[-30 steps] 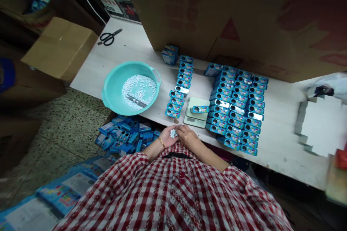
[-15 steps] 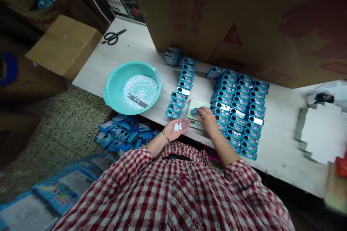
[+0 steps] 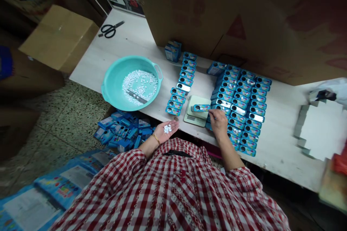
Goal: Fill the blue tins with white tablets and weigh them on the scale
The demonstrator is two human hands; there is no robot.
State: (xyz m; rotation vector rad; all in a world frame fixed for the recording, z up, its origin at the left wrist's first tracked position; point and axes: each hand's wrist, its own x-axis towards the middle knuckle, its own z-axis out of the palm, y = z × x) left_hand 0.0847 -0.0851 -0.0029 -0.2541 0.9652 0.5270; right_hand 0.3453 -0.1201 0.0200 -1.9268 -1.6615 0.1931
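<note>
My left hand (image 3: 164, 131) is palm up with its fingers stretched out, and a small heap of white tablets (image 3: 167, 129) lies on it. A small blue box (image 3: 199, 108) with a dark round opening in its top is over a pale kitchen scale (image 3: 193, 119). Pinched fingers of my right hand (image 3: 218, 121) are at the right end of this box and appear to grip it. To the left, a turquoise basin (image 3: 114, 75) contains many more white tablets and a dark, flat strip (image 3: 137, 96).
Similar blue boxes stand in a short line (image 3: 187, 74) left of the scale and in several rows (image 3: 238, 110) right of it. A large carton (image 3: 217, 14) borders the table's back. Scissors (image 3: 111, 29) lie far left; loose blue boxes (image 3: 124, 130) are piled below the table edge.
My right hand has shifted right, uncovering more of the box over the scale. My left hand with the tablets has moved a little left, away from the scale. The view has shifted slightly.
</note>
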